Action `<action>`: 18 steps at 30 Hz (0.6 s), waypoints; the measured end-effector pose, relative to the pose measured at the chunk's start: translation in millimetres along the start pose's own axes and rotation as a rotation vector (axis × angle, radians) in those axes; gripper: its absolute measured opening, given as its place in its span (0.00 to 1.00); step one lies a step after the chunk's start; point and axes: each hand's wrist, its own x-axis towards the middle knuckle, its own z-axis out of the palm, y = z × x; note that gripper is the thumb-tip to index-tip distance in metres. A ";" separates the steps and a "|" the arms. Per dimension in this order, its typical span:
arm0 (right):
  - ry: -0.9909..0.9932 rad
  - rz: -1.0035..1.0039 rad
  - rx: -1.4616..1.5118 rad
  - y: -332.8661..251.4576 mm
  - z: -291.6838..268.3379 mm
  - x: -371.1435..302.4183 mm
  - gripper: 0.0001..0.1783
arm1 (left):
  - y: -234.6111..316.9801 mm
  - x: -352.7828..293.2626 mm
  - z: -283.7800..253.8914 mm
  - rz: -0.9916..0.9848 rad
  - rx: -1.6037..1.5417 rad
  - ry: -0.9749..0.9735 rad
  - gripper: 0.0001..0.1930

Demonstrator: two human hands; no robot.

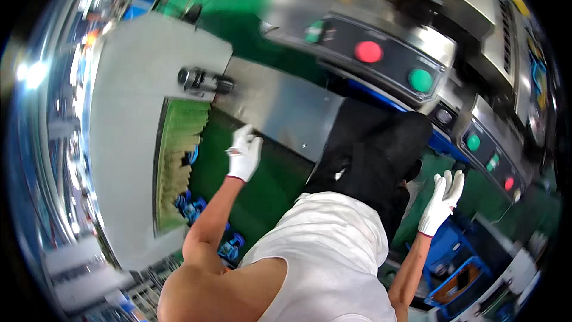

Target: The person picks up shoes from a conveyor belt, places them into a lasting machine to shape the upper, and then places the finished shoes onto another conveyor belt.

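My left hand (pixel 244 154), in a white glove, hangs in the air beside the edge of a bare metal plate (pixel 277 107). Its fingers are loosely bent and a little apart, and I see nothing held in them. Farther off, a black and silver cylindrical part (pixel 205 80) lies where a grey panel meets the plate. Out to the right is my right hand (pixel 442 201), gloved in white too, its fingers stretched and spread with nothing in them. The nearest thing to it is a control box (pixel 494 154) with green and red buttons.
A larger control panel (pixel 393 53) with a red button and green buttons stands ahead of my legs. At left is the wide grey panel (pixel 131 83) with a green bristly strip (pixel 179 155). Blue casters (pixel 190 207) sit below it. A blue bin (pixel 456 262) is at lower right.
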 end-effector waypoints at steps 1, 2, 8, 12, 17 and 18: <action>-0.110 -0.060 -0.140 -7.2 12.4 1.6 0.38 | -55.3 -19.3 -31.8 -0.029 0.140 0.108 0.22; -0.183 -0.115 -0.222 -15.7 24.4 1.5 0.37 | -107.5 -50.6 -62.6 -0.087 0.285 0.232 0.23; -0.444 -0.163 -0.405 -34.4 59.5 13.2 0.34 | -222.4 -284.3 -169.7 -1.213 0.718 0.380 0.41; -0.544 -0.166 -0.483 -31.5 89.9 17.9 0.32 | -209.6 -381.1 -115.0 -1.500 0.523 0.116 0.42; -0.712 -0.250 -0.616 -37.4 104.3 25.5 0.32 | -222.8 -394.1 -78.2 -1.447 0.671 0.209 0.33; -0.724 -0.293 -0.677 -40.7 102.9 25.6 0.32 | -201.9 -362.7 -90.4 -1.684 0.631 0.199 0.32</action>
